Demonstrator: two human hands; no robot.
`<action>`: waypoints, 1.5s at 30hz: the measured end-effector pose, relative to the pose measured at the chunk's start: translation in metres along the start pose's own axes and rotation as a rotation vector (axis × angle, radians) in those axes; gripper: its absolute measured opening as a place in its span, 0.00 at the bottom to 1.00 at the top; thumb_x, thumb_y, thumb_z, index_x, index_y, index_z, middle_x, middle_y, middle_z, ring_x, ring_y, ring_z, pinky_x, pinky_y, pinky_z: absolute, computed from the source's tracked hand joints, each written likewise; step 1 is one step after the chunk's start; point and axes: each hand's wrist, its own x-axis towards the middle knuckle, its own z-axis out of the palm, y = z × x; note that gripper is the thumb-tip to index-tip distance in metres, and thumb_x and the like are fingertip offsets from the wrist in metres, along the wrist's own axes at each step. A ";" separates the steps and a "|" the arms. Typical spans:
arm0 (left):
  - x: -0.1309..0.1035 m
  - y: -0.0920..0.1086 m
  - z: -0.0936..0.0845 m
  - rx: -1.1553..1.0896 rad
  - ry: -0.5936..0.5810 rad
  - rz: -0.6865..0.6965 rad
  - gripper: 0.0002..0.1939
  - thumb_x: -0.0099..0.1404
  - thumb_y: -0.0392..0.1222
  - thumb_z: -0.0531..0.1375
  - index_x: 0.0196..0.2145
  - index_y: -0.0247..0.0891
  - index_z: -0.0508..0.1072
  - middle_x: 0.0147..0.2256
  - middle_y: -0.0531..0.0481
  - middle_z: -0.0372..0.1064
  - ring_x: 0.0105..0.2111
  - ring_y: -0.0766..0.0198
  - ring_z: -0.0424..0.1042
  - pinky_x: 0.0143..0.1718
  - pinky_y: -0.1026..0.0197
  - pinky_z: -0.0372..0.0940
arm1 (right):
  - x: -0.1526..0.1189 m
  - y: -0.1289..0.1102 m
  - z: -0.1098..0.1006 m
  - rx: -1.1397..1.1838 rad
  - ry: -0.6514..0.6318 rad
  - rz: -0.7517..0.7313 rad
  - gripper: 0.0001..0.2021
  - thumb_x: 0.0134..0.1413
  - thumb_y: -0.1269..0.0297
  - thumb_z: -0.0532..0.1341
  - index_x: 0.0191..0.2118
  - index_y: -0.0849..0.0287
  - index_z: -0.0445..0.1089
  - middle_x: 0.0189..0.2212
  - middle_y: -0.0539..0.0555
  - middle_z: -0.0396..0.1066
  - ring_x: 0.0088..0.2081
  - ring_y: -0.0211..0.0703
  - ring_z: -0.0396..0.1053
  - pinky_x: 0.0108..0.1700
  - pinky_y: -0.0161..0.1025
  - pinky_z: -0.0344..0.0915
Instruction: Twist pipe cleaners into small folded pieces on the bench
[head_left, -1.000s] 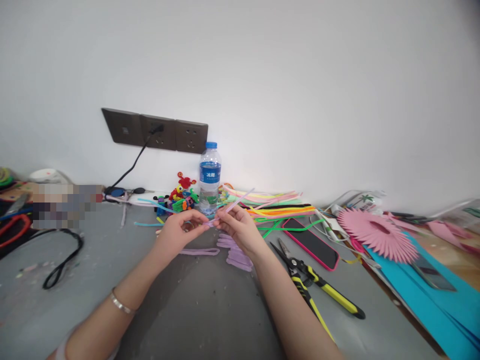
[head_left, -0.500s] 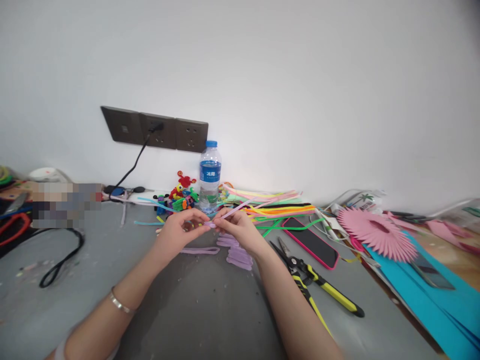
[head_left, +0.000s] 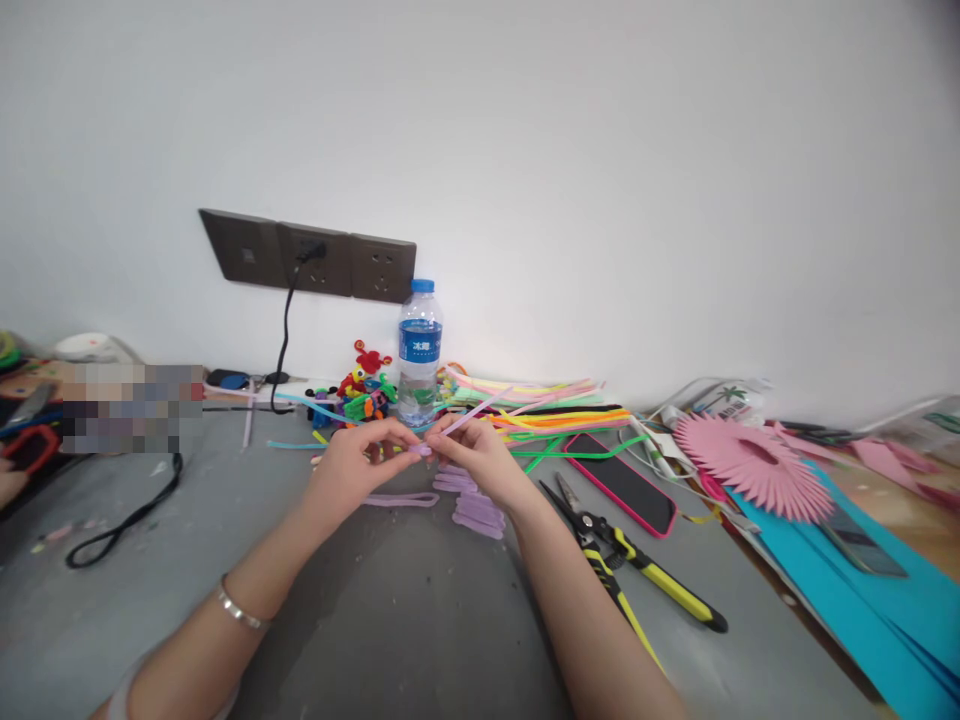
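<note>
Between my fingertips is a light purple pipe cleaner (head_left: 480,408), its free end sticking up to the right. My left hand (head_left: 373,458) pinches the short bent end of it. My right hand (head_left: 474,455) grips it right beside, thumb and forefinger pressed together, so the fingertips of both hands nearly touch. Below them on the grey table lie several folded purple pipe cleaners (head_left: 478,514) in a stack, partly behind my right hand. One more folded purple loop (head_left: 401,499) lies under my left hand.
A water bottle (head_left: 420,355) stands behind my hands, beside small colourful pipe-cleaner figures (head_left: 364,385). To the right are loose pipe cleaners (head_left: 577,415), a pink-edged phone (head_left: 622,485), yellow-black pruning shears (head_left: 630,560) and a pink paper fan (head_left: 750,465). A black cable (head_left: 135,515) lies left.
My hands keep their pinch on the purple pipe cleaner with hardly any movement. At the left, the black cable has shifted and part of another person's hand has appeared at the edge.
</note>
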 end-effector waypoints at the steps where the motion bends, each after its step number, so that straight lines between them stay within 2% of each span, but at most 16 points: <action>1: 0.000 0.000 0.000 0.004 0.000 0.005 0.09 0.59 0.47 0.64 0.32 0.39 0.77 0.30 0.54 0.76 0.22 0.69 0.62 0.25 0.66 0.58 | 0.000 0.000 0.000 -0.004 -0.003 0.000 0.14 0.50 0.54 0.67 0.31 0.61 0.71 0.25 0.50 0.71 0.28 0.37 0.68 0.30 0.33 0.62; 7: 0.000 0.001 0.000 -0.001 0.030 0.048 0.08 0.60 0.46 0.64 0.33 0.40 0.78 0.31 0.53 0.77 0.27 0.67 0.68 0.27 0.66 0.60 | -0.002 -0.005 0.002 0.001 0.002 0.019 0.15 0.49 0.53 0.67 0.30 0.61 0.70 0.25 0.50 0.71 0.29 0.38 0.69 0.33 0.35 0.64; 15: 0.000 0.005 -0.003 0.048 0.012 0.056 0.07 0.59 0.44 0.64 0.29 0.39 0.78 0.28 0.53 0.77 0.25 0.67 0.66 0.27 0.65 0.60 | -0.005 -0.011 0.001 0.017 -0.044 0.027 0.14 0.49 0.54 0.68 0.30 0.61 0.71 0.25 0.50 0.71 0.29 0.37 0.70 0.35 0.35 0.65; 23: -0.003 0.022 -0.012 -0.026 -0.172 0.010 0.10 0.59 0.48 0.63 0.29 0.39 0.79 0.27 0.51 0.75 0.27 0.64 0.68 0.30 0.64 0.62 | -0.013 -0.018 -0.013 0.051 -0.265 0.049 0.10 0.47 0.62 0.70 0.32 0.61 0.71 0.29 0.52 0.75 0.31 0.39 0.73 0.35 0.35 0.68; 27: -0.004 0.025 -0.012 -0.039 -0.232 0.011 0.11 0.58 0.50 0.64 0.29 0.40 0.80 0.28 0.51 0.75 0.30 0.62 0.70 0.32 0.63 0.62 | -0.014 -0.018 -0.017 0.037 -0.312 0.061 0.09 0.45 0.63 0.70 0.30 0.61 0.72 0.29 0.53 0.75 0.31 0.39 0.72 0.35 0.36 0.67; 31: -0.005 0.024 -0.011 -0.040 -0.243 0.035 0.10 0.58 0.49 0.64 0.29 0.40 0.80 0.28 0.50 0.75 0.30 0.62 0.69 0.33 0.62 0.62 | -0.014 -0.020 -0.018 0.003 -0.315 0.040 0.09 0.44 0.63 0.70 0.30 0.61 0.73 0.29 0.52 0.75 0.32 0.40 0.71 0.36 0.36 0.66; 35: -0.005 0.024 -0.011 -0.057 -0.259 0.047 0.09 0.59 0.48 0.64 0.30 0.41 0.81 0.28 0.51 0.74 0.30 0.63 0.69 0.33 0.63 0.62 | -0.014 -0.023 -0.018 -0.002 -0.374 0.044 0.09 0.48 0.61 0.69 0.30 0.61 0.73 0.29 0.52 0.74 0.31 0.39 0.70 0.35 0.35 0.65; 40: -0.005 0.024 -0.013 -0.068 -0.257 0.061 0.08 0.59 0.46 0.65 0.30 0.41 0.81 0.27 0.52 0.74 0.29 0.64 0.68 0.34 0.63 0.62 | -0.014 -0.021 -0.018 0.027 -0.382 0.014 0.09 0.50 0.61 0.68 0.32 0.62 0.73 0.30 0.52 0.73 0.33 0.39 0.70 0.39 0.37 0.66; 45: -0.005 0.020 -0.013 -0.070 -0.266 0.062 0.10 0.59 0.49 0.65 0.31 0.41 0.81 0.28 0.50 0.75 0.30 0.62 0.69 0.35 0.61 0.64 | -0.014 -0.020 -0.017 0.008 -0.397 0.001 0.10 0.50 0.59 0.68 0.31 0.61 0.72 0.29 0.52 0.71 0.32 0.39 0.69 0.38 0.37 0.66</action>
